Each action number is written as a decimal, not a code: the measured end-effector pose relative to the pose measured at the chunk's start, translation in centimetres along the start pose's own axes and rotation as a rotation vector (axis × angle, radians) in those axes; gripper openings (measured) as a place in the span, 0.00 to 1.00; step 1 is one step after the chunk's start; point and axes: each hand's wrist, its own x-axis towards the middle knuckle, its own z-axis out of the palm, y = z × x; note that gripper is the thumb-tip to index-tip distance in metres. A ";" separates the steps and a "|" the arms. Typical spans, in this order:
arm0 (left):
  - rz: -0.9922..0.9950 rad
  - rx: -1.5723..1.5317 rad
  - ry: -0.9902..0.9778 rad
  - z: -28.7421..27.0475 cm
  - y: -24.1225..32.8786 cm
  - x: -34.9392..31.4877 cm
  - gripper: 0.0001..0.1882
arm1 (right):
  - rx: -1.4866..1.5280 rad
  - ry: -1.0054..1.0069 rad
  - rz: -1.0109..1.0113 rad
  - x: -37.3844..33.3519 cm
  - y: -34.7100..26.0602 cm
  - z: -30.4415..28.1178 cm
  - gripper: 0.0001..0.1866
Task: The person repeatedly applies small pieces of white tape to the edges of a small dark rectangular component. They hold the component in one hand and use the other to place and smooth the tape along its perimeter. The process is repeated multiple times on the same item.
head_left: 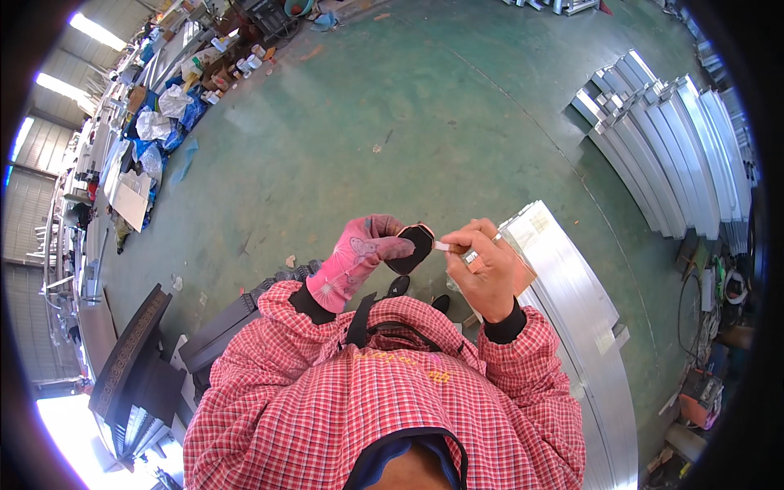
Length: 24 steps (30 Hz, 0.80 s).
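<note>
My left hand [365, 253], in a pink patterned glove, grips a black, flat, roundish piece [411, 251] with a thin tan rim. Between the bare thumb and fingers of my right hand [484, 269] is a small white strip [443, 246]. Its free end reaches up to the rim of the black piece. Both hands are held in front of my chest, close together. What exactly the black piece is, I cannot make out.
Long silvery metal profiles [572, 286] lie stacked close by my right arm. More profile bundles [661, 147] sit at the far right. Dark ornate panels [131, 351] stand at the left. Bags and clutter [163, 114] line the far left of the green floor [351, 122].
</note>
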 end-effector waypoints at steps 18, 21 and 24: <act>0.040 -0.053 0.005 -0.5 -0.3 -0.1 0.12 | -0.173 0.293 0.302 -3.2 7.9 -6.7 0.07; 0.023 -0.037 -0.016 -0.5 -0.3 0.1 0.11 | -0.320 0.453 0.525 -9.7 17.2 -8.7 0.07; -0.003 -0.048 -0.011 -0.5 -0.6 0.1 0.11 | -0.598 0.449 0.728 -16.2 22.9 -8.1 0.07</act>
